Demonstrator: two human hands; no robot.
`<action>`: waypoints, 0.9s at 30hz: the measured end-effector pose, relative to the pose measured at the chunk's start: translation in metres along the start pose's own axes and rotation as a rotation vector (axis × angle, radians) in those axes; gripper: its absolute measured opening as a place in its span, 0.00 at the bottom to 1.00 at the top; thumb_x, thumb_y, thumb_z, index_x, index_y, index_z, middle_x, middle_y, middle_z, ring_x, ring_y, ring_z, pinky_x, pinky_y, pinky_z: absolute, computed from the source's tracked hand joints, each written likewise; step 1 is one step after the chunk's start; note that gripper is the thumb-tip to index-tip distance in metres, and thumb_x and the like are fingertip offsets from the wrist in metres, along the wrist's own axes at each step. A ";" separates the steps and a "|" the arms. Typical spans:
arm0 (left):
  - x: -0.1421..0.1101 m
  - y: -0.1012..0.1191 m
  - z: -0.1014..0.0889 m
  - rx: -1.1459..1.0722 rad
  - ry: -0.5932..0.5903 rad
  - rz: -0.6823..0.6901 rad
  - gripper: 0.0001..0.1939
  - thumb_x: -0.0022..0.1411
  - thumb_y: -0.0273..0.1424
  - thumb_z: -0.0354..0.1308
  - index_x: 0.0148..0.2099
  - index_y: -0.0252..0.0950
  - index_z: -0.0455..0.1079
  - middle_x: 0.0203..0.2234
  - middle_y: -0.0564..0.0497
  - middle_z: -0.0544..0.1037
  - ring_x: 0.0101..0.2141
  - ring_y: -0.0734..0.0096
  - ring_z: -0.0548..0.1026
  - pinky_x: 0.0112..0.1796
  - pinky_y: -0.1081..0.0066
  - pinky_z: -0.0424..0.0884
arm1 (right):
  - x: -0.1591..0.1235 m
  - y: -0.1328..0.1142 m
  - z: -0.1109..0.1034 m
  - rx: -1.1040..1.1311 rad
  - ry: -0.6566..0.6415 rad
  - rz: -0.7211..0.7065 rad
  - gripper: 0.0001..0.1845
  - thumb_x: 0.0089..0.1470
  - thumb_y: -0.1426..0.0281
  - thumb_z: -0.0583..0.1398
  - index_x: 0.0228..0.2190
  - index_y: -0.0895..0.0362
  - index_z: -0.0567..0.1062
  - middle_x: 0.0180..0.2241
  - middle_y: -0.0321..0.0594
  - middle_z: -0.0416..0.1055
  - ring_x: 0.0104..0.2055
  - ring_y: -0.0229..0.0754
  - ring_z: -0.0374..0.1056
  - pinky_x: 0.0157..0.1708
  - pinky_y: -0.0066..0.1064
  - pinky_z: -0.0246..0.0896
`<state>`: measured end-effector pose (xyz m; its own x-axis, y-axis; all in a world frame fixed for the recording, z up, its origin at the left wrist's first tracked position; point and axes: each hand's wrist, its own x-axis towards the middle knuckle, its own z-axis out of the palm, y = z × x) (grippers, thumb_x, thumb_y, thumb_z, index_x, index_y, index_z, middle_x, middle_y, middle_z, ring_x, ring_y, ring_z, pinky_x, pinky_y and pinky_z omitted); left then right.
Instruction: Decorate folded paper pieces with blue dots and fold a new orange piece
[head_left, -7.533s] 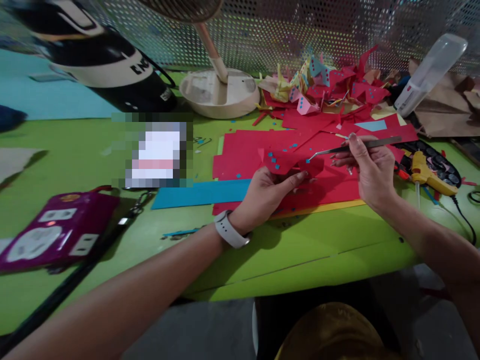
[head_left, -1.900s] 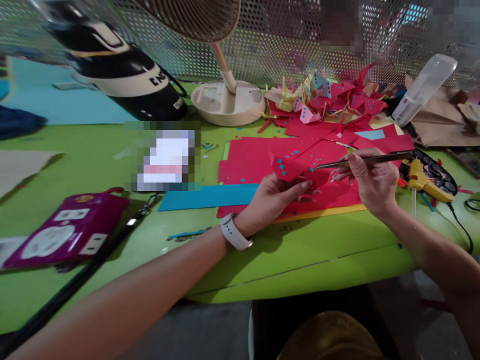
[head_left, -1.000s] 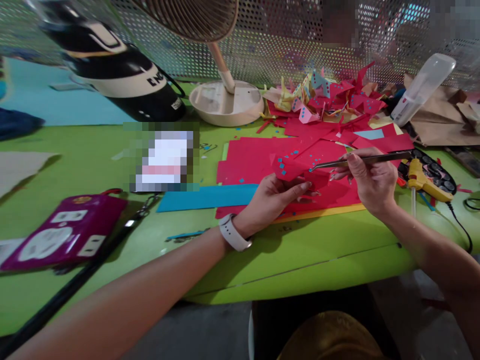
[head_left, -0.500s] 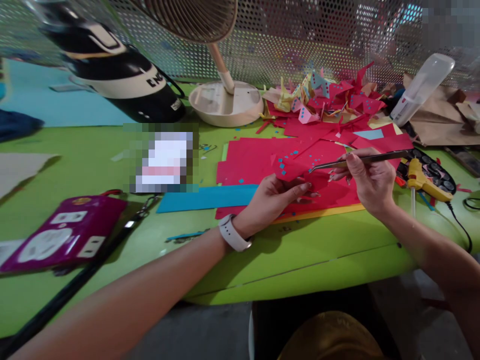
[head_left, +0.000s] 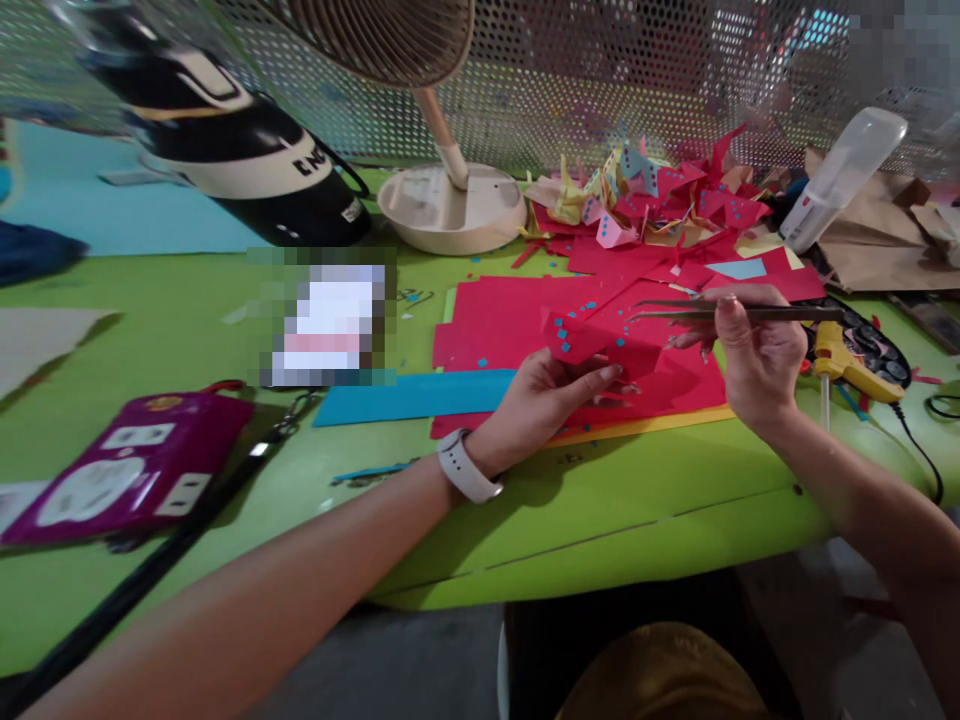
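My left hand (head_left: 541,398) pinches a folded red paper piece (head_left: 581,338) dotted with small blue squares, just above a stack of red paper sheets (head_left: 495,315). My right hand (head_left: 756,355) is closed round metal tweezers (head_left: 720,312). The tweezers lie nearly level, with their tips a short way right of the folded piece and slightly apart. A white watch sits on my left wrist.
A pile of folded red, yellow and pink paper shapes (head_left: 652,200) lies at the back. A yellow glue gun (head_left: 844,355) rests at the right beside a dark tray. A fan base (head_left: 450,205), black bag (head_left: 225,150), blue paper strip (head_left: 412,392) and purple pouch (head_left: 120,465) stand on the green table (head_left: 600,510).
The tweezers have lifted off the folded red piece and drawn back to the right, their tips now apart. My left hand still holds the piece in the same place.
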<state>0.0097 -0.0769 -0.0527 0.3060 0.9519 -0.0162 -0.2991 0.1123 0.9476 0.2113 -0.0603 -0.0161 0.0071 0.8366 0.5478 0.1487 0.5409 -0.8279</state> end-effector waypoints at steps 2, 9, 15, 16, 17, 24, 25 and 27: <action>0.000 0.000 0.001 0.002 0.014 0.014 0.16 0.49 0.40 0.74 0.35 0.35 0.77 0.30 0.50 0.84 0.30 0.66 0.82 0.34 0.69 0.80 | 0.002 0.004 0.001 0.010 -0.023 0.024 0.20 0.60 0.48 0.58 0.43 0.50 0.74 0.33 0.36 0.79 0.36 0.41 0.79 0.33 0.32 0.76; 0.002 -0.001 0.002 0.044 -0.015 -0.001 0.18 0.48 0.40 0.74 0.37 0.35 0.77 0.30 0.50 0.84 0.28 0.67 0.82 0.34 0.69 0.80 | -0.002 0.015 0.009 0.014 -0.289 0.119 0.17 0.58 0.54 0.63 0.41 0.52 0.71 0.34 0.37 0.76 0.39 0.39 0.76 0.43 0.36 0.73; 0.002 -0.002 0.003 0.097 -0.019 -0.034 0.19 0.49 0.41 0.73 0.40 0.36 0.78 0.32 0.49 0.84 0.30 0.66 0.82 0.36 0.68 0.80 | -0.007 0.012 0.015 0.006 -0.316 0.168 0.20 0.53 0.56 0.67 0.41 0.52 0.69 0.32 0.35 0.73 0.37 0.39 0.73 0.42 0.35 0.71; 0.002 -0.002 0.003 0.104 -0.020 -0.029 0.19 0.49 0.41 0.73 0.40 0.36 0.78 0.32 0.49 0.85 0.31 0.66 0.82 0.37 0.68 0.80 | -0.007 0.013 0.016 0.012 -0.318 0.175 0.21 0.52 0.55 0.67 0.42 0.52 0.68 0.32 0.35 0.72 0.37 0.39 0.72 0.42 0.35 0.71; 0.002 -0.002 0.003 0.111 -0.025 -0.022 0.19 0.49 0.41 0.73 0.40 0.36 0.78 0.32 0.49 0.85 0.31 0.66 0.82 0.37 0.68 0.80 | -0.008 0.015 0.017 0.013 -0.318 0.182 0.22 0.51 0.55 0.68 0.42 0.52 0.68 0.32 0.34 0.72 0.37 0.39 0.72 0.42 0.35 0.70; 0.002 -0.004 0.003 0.138 -0.078 0.010 0.19 0.50 0.42 0.72 0.40 0.36 0.79 0.34 0.48 0.85 0.33 0.65 0.83 0.40 0.66 0.79 | -0.010 0.021 0.022 0.011 -0.281 0.171 0.18 0.52 0.55 0.66 0.38 0.52 0.70 0.31 0.33 0.68 0.35 0.36 0.69 0.38 0.32 0.68; 0.003 -0.004 0.002 0.138 -0.083 0.001 0.19 0.50 0.42 0.72 0.40 0.35 0.79 0.33 0.48 0.85 0.33 0.64 0.83 0.39 0.65 0.80 | -0.010 0.021 0.022 0.007 -0.277 0.163 0.18 0.52 0.55 0.66 0.38 0.52 0.70 0.31 0.33 0.68 0.34 0.36 0.69 0.38 0.31 0.68; 0.003 -0.005 0.001 0.147 -0.086 -0.027 0.19 0.49 0.43 0.73 0.39 0.35 0.79 0.31 0.48 0.85 0.31 0.64 0.83 0.39 0.64 0.80 | -0.010 0.021 0.022 -0.006 -0.277 0.160 0.18 0.52 0.55 0.66 0.39 0.52 0.70 0.30 0.33 0.68 0.35 0.36 0.68 0.38 0.32 0.68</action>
<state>0.0132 -0.0747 -0.0570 0.3906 0.9203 -0.0209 -0.1558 0.0885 0.9838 0.1927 -0.0548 -0.0417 -0.2382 0.9036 0.3560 0.1730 0.4002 -0.8999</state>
